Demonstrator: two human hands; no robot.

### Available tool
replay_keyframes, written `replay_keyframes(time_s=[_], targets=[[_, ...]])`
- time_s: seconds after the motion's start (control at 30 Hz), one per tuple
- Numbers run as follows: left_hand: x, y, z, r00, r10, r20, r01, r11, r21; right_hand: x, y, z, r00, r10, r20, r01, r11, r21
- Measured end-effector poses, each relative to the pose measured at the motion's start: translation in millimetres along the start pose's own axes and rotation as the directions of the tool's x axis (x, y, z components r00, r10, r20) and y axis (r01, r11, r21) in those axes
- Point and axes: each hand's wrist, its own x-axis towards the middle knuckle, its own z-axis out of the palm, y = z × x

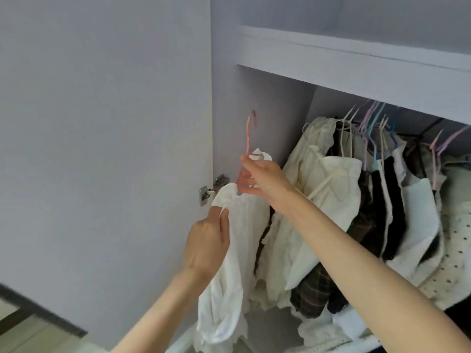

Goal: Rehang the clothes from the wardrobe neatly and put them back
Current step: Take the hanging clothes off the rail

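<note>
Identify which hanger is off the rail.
The pink hanger, held by the right hand with the white garment; the others hang on the rail.

Left hand (207, 244) pinches with curled fingers; right hand (260, 180) apparently grips, both raised.

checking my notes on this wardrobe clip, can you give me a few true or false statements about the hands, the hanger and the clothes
1. The left hand pinches the white garment. True.
2. The pink hanger already hangs on the rail. False: the right hand holds it up by the wardrobe side wall, its hook free.
3. Other clothes hang to the right. True.
4. The wardrobe door is closed. False: it stands open at left.
</note>
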Motion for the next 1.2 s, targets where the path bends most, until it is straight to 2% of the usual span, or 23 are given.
replay_keyframes(time_s=[0.1, 0.17, 0.27, 0.37, 0.5, 0.63, 0.7, 0.77, 0.87, 0.97, 1.1, 1.2], targets=[[-33.5, -8.1, -14.3, 0.997, -0.037, 0.064, 0.034, 0.999, 0.038, -18.8, 13.4, 29.2, 0.986, 0.168, 0.013, -0.167, 0.966, 0.199], [-56.6, -9.8, -22.4, 0.984, -0.053, 0.172, 0.037, 0.995, 0.096, -34.9, 25.6, 43.0, 0.967, 0.252, 0.021, -0.247, 0.923, 0.295], [-87.2, -8.4, -37.2, 0.946, -0.023, 0.323, -0.033, 0.985, 0.167, -57.3, 50.7, 50.2, 0.961, 0.274, -0.035, -0.266, 0.952, 0.155], [-114.1, -10.9, -59.3, 0.920, 0.025, 0.392, -0.100, 0.980, 0.172, -90.8, 78.0, 48.3, 0.958, 0.278, 0.068, -0.272, 0.958, -0.089], [-144.7, -45.7, -86.9, 0.945, -0.083, 0.317, 0.022, 0.981, 0.191, -134.2, 111.6, 42.5, 0.939, 0.219, 0.264, -0.100, 0.911, -0.401], [-188.0, -81.4, -111.3, 0.958, -0.222, 0.181, 0.175, 0.953, 0.247, -150.5, 127.4, 44.0, 0.953, 0.055, 0.298, 0.176, 0.701, -0.691], [-213.6, -85.5, -121.9, 0.957, -0.269, 0.113, 0.232, 0.936, 0.264, -166.8, 122.7, 50.5, 0.934, -0.038, 0.355, 0.306, 0.600, -0.739], [-233.5, -89.5, -131.0, 0.948, -0.311, 0.059, 0.283, 0.916, 0.285, -180.6, 117.3, 62.2, 0.902, -0.155, 0.403, 0.417, 0.558, -0.718], [-261.0, -98.1, -149.6, 0.946, -0.314, -0.079, 0.321, 0.873, 0.368, -198.9, 108.1, 88.3, 0.792, -0.334, 0.511, 0.603, 0.561, -0.567], [-297.2, -101.4, -175.7, 0.920, -0.322, -0.225, 0.391, 0.813, 0.433, -219.2, 94.5, 117.4, 0.631, -0.437, 0.641, 0.756, 0.530, -0.383], [-352.5, -81.7, -223.5, 0.872, -0.209, -0.442, 0.389, 0.843, 0.371, -249.5, 84.7, 159.5, 0.433, -0.506, 0.746, 0.848, 0.508, -0.148], [-399.3, -65.5, -248.2, 0.785, -0.194, -0.588, 0.468, 0.808, 0.358, -276.6, 84.8, 199.9, 0.316, -0.553, 0.771, 0.891, 0.452, -0.041]])
